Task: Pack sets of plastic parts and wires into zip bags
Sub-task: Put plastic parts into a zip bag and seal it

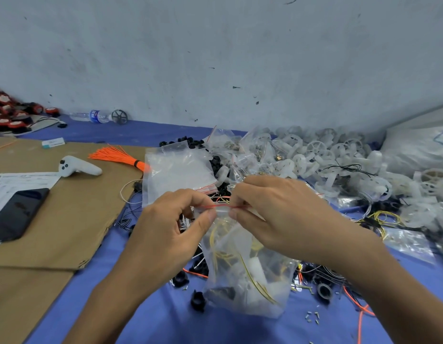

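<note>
**Both hands pinch the mouth of a filled zip bag**

At 6 o'clock in the view, a clear plastic zip bag with a red seal line (245, 281) stands upright on the blue-covered surface (153, 324), its bottom resting on the cloth. Inside it are thin yellow wires (255, 281), white plastic pieces (256, 268) and a dark part low at the bag's 7 o'clock corner. The left hand (171, 229) and the right hand (272, 214) meet at the bag's 12 o'clock edge. Each grip is closed, with thumb and forefinger pinching the red seal line. The left takes its left stretch and the right its right stretch, and the thumb tips are just apart.

Around the bag's foot lie loose black plastic caps (198, 300). Tiny metal pins (312, 316) lie at its 4 o'clock, with a loose orange wire (359, 319) beyond them.

At 9 o'clock of the bag, a brown cardboard sheet (66, 232) carries a black phone (16, 214), a printed white paper (22, 181), a white handheld controller (76, 167) and a tied bundle of orange wires (116, 156).

Just behind the hands, at 11 o'clock, lies a stack of empty clear zip bags (175, 170). From 12 to 3 o'clock spreads a heap of white plastic wheels (327, 155), with a tangle of yellow and black wires (381, 219) near 3 o'clock.

Far off at 10 o'clock, against the grey wall (215, 58), a clear water bottle (91, 116) lies on its side next to a grey spoked wheel (119, 116).
</note>
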Motion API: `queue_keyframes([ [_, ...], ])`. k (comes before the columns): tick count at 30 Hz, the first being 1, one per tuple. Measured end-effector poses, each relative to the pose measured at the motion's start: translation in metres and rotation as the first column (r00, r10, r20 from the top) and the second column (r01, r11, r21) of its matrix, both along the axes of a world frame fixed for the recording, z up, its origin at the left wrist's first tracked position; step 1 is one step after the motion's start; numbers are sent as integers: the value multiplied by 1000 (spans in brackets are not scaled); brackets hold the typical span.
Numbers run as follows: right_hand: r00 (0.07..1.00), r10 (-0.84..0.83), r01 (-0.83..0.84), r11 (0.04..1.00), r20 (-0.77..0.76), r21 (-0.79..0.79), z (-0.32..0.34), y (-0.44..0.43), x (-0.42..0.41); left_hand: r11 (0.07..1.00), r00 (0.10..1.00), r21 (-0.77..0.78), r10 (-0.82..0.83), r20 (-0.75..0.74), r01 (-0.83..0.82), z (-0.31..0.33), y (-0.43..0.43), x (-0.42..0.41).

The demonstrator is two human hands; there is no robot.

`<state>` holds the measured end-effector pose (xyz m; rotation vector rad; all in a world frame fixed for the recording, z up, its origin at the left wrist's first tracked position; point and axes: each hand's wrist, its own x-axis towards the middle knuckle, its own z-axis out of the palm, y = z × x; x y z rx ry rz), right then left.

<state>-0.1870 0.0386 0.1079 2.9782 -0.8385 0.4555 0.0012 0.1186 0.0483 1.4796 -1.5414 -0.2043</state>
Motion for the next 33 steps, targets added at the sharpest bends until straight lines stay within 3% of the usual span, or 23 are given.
queue_keyframes([
  [20, 999, -30, 30, 1000, 34, 4, -3, -1, -18, 1000, 979, 21, -3, 205, -2, 8, 0, -6],
  [33, 993, -58, 53, 997, 108, 49, -8, 2, -33, 998, 932, -65, 29, 361, -6, 9, -2, -19],
])
